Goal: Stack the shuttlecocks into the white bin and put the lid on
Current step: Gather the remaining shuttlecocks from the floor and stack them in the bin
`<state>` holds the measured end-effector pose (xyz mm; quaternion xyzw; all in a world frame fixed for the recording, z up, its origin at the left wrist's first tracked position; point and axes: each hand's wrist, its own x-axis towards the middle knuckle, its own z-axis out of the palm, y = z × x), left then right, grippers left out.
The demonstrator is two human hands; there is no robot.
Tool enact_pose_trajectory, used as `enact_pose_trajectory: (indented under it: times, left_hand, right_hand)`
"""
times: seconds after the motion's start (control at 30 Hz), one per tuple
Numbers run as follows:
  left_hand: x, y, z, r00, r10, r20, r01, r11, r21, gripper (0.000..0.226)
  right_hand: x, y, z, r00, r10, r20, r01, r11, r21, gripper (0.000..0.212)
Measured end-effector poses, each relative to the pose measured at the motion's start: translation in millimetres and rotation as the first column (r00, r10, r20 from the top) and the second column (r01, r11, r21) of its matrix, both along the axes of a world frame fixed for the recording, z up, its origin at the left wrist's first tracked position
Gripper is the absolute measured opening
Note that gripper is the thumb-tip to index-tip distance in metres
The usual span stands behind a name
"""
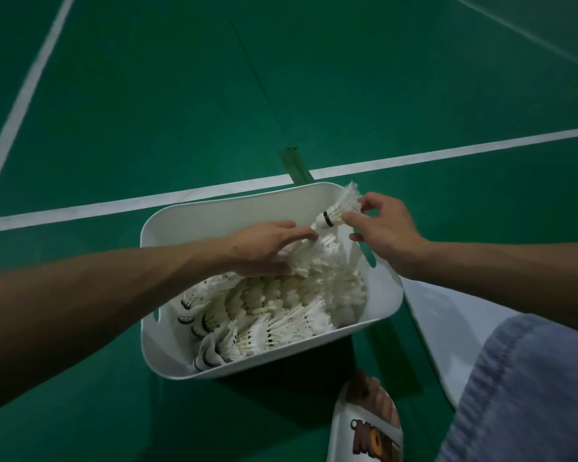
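Beside white bin (214, 208), lid (447, 315) and sandal (364, 431).

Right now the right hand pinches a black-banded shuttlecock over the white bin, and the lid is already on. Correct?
Not quite. In the head view the right hand pinches the shuttlecock over the white bin, but the lid is off, lying on the floor beside it.

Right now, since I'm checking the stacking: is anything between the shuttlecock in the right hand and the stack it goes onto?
Nothing visible. The right hand pinches the shuttlecock, its cork at the end of the stack that the left hand holds in the white bin.
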<state>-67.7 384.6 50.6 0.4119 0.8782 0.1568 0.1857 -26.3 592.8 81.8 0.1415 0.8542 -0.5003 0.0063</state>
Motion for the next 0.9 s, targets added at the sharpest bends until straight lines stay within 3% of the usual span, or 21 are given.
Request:
enact_pose_trajectory:
  times: [0.13, 0.33, 0.43, 0.5, 0.6, 0.7, 0.77, 0.9]
  left_hand:
    - [1.5, -11.8, 2.7, 0.999, 0.046, 0.007, -0.047, 0.997, 0.059, 0.066]
    - [7.1, -6.9, 4.1, 0.999, 0.031, 0.022, -0.032, 0.997, 0.072, 0.075]
    - [10.3, -10.2, 12.7, 1.0, -0.006, -0.022, 0.008, 0.995, 0.102, 0.088]
    - [7.7, -21.5, 21.0, 0.995, 0.088, -0.049, -0.082, 0.989, 0.119, 0.079]
    - [7.1, -48.6, 23.4, 0.979, 0.195, 0.061, -0.191, 0.98, -0.061, 0.076]
    - [20.8, -71.9, 15.9, 0.952, 0.198, 0.236, -0.132, 0.954, -0.268, 0.097]
    - [27.6, -78.0, 9.8, 0.952, 0.166, 0.259, -0.094, 0.959, -0.269, 0.109]
    - [28.2, -77.3, 7.8, 0.978, 0.058, 0.201, -0.01, 0.973, -0.231, 0.11]
  right_hand:
    - [4.0, -4.4, 0.5, 0.999, -0.022, 0.047, 0.023, 0.999, -0.03, 0.017]
    - [16.9, -24.7, -13.1, 0.978, 0.03, 0.208, 0.017, 0.975, -0.222, 0.015]
    - [17.9, -24.2, -16.2, 0.969, 0.045, 0.241, -0.006, 0.987, -0.163, 0.018]
    - [15.1, -21.2, -14.5, 0.97, 0.054, 0.237, -0.034, 0.995, -0.092, 0.021]
    - [10.4, -17.9, -15.5, 0.968, 0.054, 0.244, -0.041, 0.997, -0.06, 0.021]
    - [7.2, -19.1, -20.4, 0.96, 0.047, 0.275, -0.047, 0.999, -0.006, 0.009]
    - [8.0, -20.6, -22.2, 0.948, 0.053, 0.314, -0.059, 0.998, 0.01, 0.01]
    - [13.7, -19.2, -21.5, 0.926, 0.101, 0.363, -0.121, 0.992, 0.033, 0.015]
